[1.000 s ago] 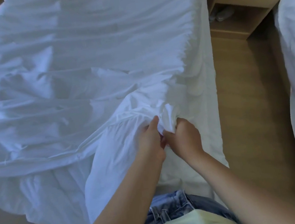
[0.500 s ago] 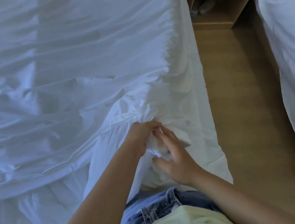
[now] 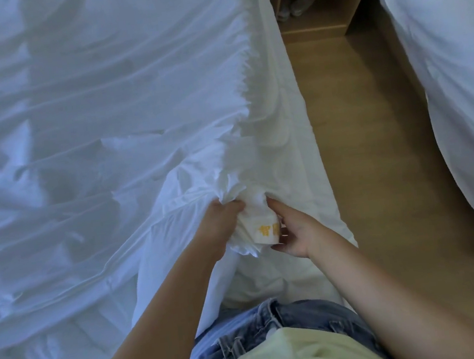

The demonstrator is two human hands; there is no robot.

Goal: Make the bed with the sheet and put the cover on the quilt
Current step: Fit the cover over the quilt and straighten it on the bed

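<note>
Corner (image 3: 261, 227) of the cover (image 3: 132, 117) sits right between both hands. Left hand (image 3: 223, 225) grips it bunched; right hand (image 3: 294, 232), fingers loosely spread, just touches.

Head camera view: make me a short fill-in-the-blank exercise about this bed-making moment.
1. The bunched white cover is gripped by the person's ___ hand.
2. The printing on the fabric corner beside the right hand is ___ in colour.
3. The open nightstand stands on a ___ floor.
Missing words: left; yellow; wooden.
</note>
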